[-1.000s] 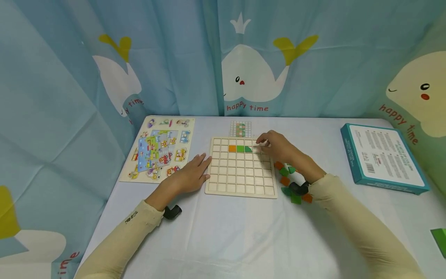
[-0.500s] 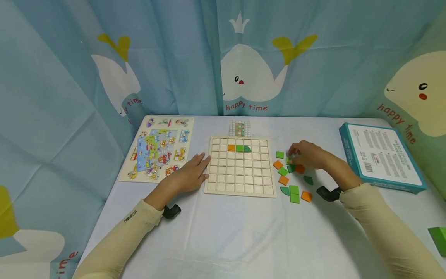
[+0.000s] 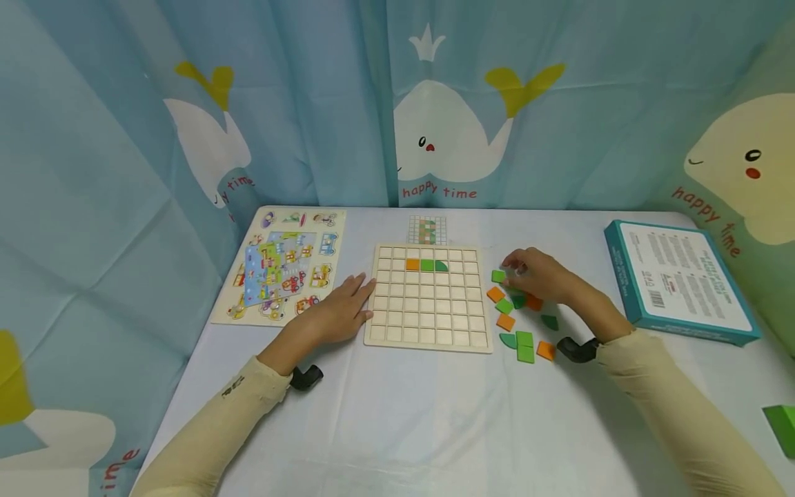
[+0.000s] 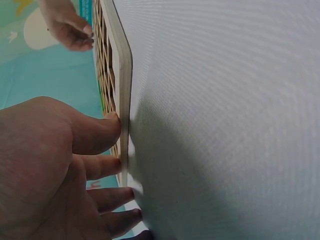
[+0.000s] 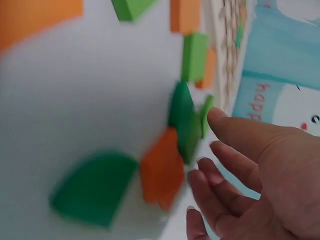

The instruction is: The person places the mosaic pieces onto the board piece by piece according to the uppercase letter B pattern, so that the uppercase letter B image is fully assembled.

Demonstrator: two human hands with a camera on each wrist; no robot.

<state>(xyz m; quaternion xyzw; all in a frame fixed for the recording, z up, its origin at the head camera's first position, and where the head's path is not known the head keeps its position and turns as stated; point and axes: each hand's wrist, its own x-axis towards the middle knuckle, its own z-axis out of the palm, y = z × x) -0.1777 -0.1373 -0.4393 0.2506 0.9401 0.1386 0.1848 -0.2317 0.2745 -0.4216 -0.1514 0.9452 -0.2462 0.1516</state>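
A wooden grid board (image 3: 428,318) lies mid-table, with an orange square tile (image 3: 413,264), a light green square tile (image 3: 427,265) and a dark green quarter-round tile (image 3: 441,266) in its second row. My left hand (image 3: 341,310) rests at the board's left edge with fingers extended; in the left wrist view, thumb and fingertips meet the edge. To the right of the board, my right hand (image 3: 537,275) hovers over loose tiles, fingers loosely bent. Its thumb is nearest a light green tile (image 5: 206,116), and I see nothing between thumb and fingers. The hand partly covers an orange tile (image 3: 534,302).
Several loose orange and green tiles, including an orange one (image 3: 506,322), lie right of the board. A printed pattern card (image 3: 427,230) lies behind it. A picture puzzle board (image 3: 279,266) sits at left, a teal box (image 3: 683,283) at right, and a green block (image 3: 781,429) at the far right.
My right hand has left the board's upper right cells, gone right to the loose tiles, then shifted slightly left toward a light green tile. My left hand has stayed put.
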